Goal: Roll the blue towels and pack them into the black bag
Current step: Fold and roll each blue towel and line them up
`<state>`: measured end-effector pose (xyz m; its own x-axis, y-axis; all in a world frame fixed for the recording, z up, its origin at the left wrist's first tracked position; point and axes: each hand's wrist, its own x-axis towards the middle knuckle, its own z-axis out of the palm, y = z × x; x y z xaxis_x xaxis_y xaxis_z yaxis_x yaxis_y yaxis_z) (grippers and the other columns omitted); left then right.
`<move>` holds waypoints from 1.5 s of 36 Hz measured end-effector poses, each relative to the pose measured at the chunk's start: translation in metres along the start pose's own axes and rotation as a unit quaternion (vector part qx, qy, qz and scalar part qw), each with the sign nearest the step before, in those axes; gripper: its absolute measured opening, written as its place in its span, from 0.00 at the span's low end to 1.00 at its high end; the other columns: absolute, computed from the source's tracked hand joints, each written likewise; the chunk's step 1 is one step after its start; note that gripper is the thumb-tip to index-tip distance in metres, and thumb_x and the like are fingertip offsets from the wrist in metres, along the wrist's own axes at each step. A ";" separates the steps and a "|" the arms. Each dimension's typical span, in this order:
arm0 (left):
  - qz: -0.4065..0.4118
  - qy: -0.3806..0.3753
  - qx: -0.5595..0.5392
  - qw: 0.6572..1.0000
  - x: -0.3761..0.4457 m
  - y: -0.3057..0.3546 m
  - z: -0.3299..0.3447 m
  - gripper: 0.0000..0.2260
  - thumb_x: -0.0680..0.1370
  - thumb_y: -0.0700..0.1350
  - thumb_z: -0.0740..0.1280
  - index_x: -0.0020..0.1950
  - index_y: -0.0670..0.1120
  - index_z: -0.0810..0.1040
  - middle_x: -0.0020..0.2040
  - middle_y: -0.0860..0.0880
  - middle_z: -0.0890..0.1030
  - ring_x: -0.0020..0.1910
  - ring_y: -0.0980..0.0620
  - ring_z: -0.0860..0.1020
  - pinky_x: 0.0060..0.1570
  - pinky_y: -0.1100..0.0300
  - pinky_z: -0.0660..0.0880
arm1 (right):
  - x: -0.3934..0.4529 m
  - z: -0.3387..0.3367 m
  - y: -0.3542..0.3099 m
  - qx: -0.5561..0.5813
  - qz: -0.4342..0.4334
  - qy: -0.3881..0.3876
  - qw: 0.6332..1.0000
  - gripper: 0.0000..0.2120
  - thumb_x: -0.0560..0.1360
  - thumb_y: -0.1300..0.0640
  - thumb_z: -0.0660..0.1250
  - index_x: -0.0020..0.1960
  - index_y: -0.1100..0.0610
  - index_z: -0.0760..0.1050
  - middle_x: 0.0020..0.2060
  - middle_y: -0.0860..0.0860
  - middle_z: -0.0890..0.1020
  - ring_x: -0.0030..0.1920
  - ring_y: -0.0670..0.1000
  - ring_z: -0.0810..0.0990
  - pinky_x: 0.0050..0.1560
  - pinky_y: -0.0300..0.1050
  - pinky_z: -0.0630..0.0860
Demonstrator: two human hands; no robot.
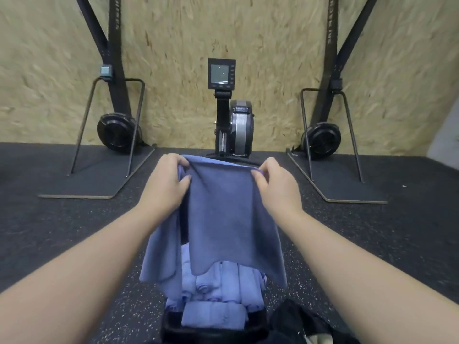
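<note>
A blue towel hangs unrolled in front of me, held up by its top edge. My left hand pinches the top left corner and my right hand pinches the top right corner. Below the hanging towel, several rolled light-blue towels lie packed side by side, with one more roll lying crosswise at the near end. They sit in the black bag, of which only the dark near rim shows. The towel hides the far part of the bag.
A rowing machine with a monitor stands straight ahead against the chipboard wall. Two black ski-type trainers on flat bases flank it. Dark speckled rubber floor all around. A black cloth item lies at the lower right.
</note>
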<state>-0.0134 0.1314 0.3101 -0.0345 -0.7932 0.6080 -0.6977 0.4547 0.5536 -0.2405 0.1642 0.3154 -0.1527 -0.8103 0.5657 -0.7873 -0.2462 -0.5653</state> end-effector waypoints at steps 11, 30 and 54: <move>-0.015 -0.046 -0.044 0.998 -0.082 0.014 -0.014 0.08 0.80 0.36 0.59 0.58 0.45 0.72 0.56 0.51 0.73 0.55 0.60 0.69 0.54 0.71 0.61 | -0.086 -0.024 0.001 0.087 0.032 -0.007 0.996 0.08 0.79 0.53 0.63 0.42 0.52 0.69 0.35 0.49 0.75 0.40 0.51 0.72 0.40 0.46 0.67; -0.086 -0.020 -0.027 0.996 -0.134 0.009 -0.072 0.08 0.80 0.37 0.59 0.48 0.51 0.69 0.43 0.57 0.77 0.45 0.50 0.75 0.44 0.56 0.66 | -0.115 -0.080 -0.001 0.071 0.091 0.039 0.993 0.06 0.81 0.55 0.58 0.46 0.55 0.67 0.35 0.49 0.74 0.39 0.54 0.72 0.38 0.48 0.66; -0.111 0.015 -0.137 0.984 -0.137 0.055 -0.092 0.03 0.77 0.44 0.69 0.47 0.51 0.77 0.29 0.54 0.71 0.24 0.61 0.68 0.30 0.65 0.64 | -0.127 -0.090 -0.033 0.162 0.138 0.049 0.976 0.04 0.75 0.58 0.64 0.42 0.57 0.72 0.33 0.47 0.73 0.32 0.47 0.69 0.32 0.40 0.65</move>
<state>0.0189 0.3023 0.3099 0.1205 -0.8751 0.4687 -0.4662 0.3669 0.8050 -0.2491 0.3233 0.3164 -0.4018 -0.8187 0.4102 -0.4805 -0.1928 -0.8555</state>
